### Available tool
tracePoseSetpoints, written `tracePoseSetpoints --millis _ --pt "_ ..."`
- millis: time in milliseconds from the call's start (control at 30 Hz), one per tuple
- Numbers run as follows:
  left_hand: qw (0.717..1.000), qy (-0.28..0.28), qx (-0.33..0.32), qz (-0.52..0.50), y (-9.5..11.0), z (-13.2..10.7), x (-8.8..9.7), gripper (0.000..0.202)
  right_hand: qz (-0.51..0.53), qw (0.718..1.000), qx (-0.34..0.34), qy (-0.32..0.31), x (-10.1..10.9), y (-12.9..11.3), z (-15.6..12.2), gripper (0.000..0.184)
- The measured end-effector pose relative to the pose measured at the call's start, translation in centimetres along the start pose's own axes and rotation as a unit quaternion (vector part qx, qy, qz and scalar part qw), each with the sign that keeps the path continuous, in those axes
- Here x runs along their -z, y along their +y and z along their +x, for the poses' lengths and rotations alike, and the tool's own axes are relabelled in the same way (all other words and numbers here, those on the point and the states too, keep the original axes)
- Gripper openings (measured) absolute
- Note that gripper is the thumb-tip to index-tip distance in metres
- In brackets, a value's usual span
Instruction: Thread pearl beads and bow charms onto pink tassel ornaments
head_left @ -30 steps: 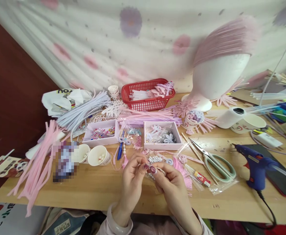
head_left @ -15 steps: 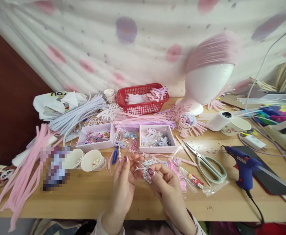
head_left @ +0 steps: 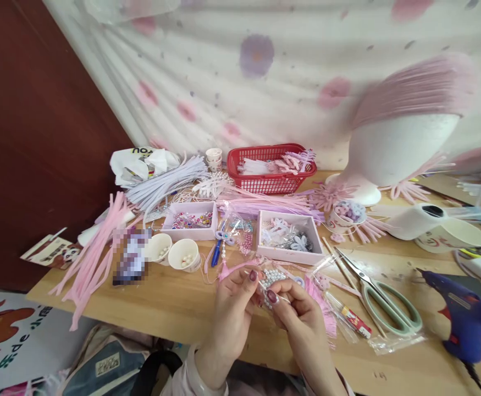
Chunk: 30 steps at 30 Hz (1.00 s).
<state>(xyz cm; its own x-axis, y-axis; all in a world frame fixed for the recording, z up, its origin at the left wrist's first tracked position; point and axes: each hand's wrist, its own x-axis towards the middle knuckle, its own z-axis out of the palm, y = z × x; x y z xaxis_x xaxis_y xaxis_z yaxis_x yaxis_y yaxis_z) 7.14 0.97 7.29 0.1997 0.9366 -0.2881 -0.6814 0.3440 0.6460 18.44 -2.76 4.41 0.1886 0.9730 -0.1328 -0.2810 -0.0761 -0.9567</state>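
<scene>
Above the front of the table, a bunched strand of silvery pearl beads [head_left: 272, 278] is held between my two hands. My left hand [head_left: 237, 300] has thumb and fingers closed at the left side of the strand. My right hand [head_left: 296, 308] pinches its lower right side, and a thin white end pokes out by that thumb. Fingers hide part of the beads. Just behind my hands lie a pink tassel [head_left: 325, 308] and a white box [head_left: 292, 256] of bagged charms. A beaded charm with a purple bow [head_left: 225, 237] lies to the left.
Scissors [head_left: 382, 300], a glue stick [head_left: 355, 322] and a blue glue gun [head_left: 458, 308] lie at right. Paper cups [head_left: 184, 267] of beads and pink pipe cleaners [head_left: 95, 264] sit left. A red basket [head_left: 240, 181] and a foam head [head_left: 405, 143] stand behind.
My view has swung left, so the table things appear further right. My left hand has closed in on the beads, and the white end now shows by my right thumb.
</scene>
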Motion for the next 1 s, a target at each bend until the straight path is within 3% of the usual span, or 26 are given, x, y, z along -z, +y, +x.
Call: tracePoseSetpoints --millis 200,333,633,733,800,900,1000 --pt "0.998 -0.013 -0.047 -0.026 2.2 0.6 0.0 0.029 -0.125 0.982 0.131 -0.051 2.5 -1.2 0.5 0.012" --pt "0.991 -0.039 -0.126 -0.012 3.3 0.6 -0.4 0.024 -0.225 0.953 0.196 -0.062 3.9 -1.6 1.1 0.006" --pt "0.965 0.015 -0.262 0.016 4.7 1.7 -0.9 0.029 -0.345 0.913 0.211 -0.045 5.0 -1.3 1.7 0.011" --pt "0.969 0.016 -0.239 0.060 4.5 1.7 -0.9 0.029 -0.349 0.918 0.185 -0.042 5.6 -1.1 1.7 0.011" --pt "0.969 -0.035 -0.199 0.140 3.9 1.3 -1.0 0.025 -0.309 0.935 0.172 -0.038 5.7 -1.4 1.5 0.016" --pt "0.915 -0.134 -0.189 0.330 2.8 0.4 -1.2 0.013 -0.175 0.969 0.165 -0.053 5.0 -2.2 0.9 0.028" --pt "0.842 -0.155 -0.257 0.448 1.6 -0.2 -1.1 0.010 -0.118 0.978 0.141 -0.098 3.4 -2.6 0.5 0.035"
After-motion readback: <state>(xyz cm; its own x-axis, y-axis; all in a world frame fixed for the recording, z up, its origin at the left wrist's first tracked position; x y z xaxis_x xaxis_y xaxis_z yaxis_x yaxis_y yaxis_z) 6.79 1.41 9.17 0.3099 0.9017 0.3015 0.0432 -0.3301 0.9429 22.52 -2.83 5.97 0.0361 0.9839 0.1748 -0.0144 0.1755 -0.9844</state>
